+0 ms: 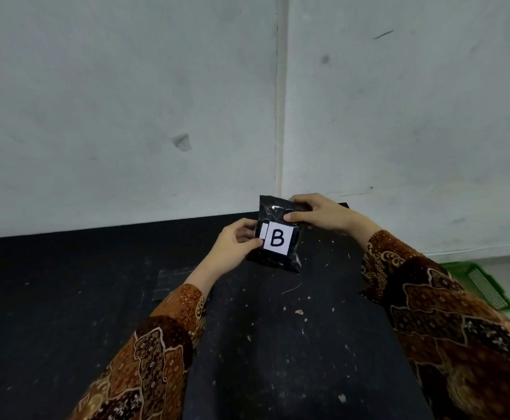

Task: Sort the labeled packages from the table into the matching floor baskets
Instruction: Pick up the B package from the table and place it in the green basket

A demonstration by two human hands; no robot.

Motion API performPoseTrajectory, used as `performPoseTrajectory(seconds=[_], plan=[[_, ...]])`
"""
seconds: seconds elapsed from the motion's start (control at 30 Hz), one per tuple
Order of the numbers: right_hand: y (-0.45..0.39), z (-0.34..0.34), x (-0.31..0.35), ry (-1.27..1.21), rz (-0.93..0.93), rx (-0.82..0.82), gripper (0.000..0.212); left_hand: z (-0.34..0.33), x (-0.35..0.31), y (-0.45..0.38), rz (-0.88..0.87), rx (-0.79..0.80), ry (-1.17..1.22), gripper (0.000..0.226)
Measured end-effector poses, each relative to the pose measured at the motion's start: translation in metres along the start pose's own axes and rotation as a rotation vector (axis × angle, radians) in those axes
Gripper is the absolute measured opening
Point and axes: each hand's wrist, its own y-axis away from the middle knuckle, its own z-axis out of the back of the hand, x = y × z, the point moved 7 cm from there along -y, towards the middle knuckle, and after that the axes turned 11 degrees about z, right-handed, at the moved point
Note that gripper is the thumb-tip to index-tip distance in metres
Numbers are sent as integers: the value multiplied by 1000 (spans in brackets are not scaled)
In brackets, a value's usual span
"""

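A small black plastic package (pixel 273 259) with a white label marked "B" is held upright above the far part of the black table (pixel 65 298). My left hand (pixel 234 248) pinches its left edge beside the label. My right hand (pixel 317 213) grips its top right corner from above. Both arms wear brown patterned sleeves. A green floor basket (pixel 502 301) shows partly at the right, behind my right sleeve; any label on it is hidden.
A flat dark sheet (pixel 172 280) lies on the table left of my left wrist. Small bits of debris dot the tabletop. A white wall with a vertical seam stands behind the table. Pale floor shows at the far right.
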Motion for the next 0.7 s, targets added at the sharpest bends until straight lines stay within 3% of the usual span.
performPoseTrajectory(seconds=[0.17,0.33,0.47,0.63,0.7], plan=[[8,-1,-12,-294,104,-415,18,-7,9,7,49,44,221,30],[21,-34,-30,-143,92,-344,25,-14,21,13,80,10,313,27],[35,-35,-39,-161,28,-381,33,-14,24,10,61,35,76,21],[77,-18,-54,-110,-19,-465,23,-12,20,1,-141,-74,-516,26],[104,-7,-62,-118,-38,-539,18,-24,18,-3,-188,-75,-636,26]])
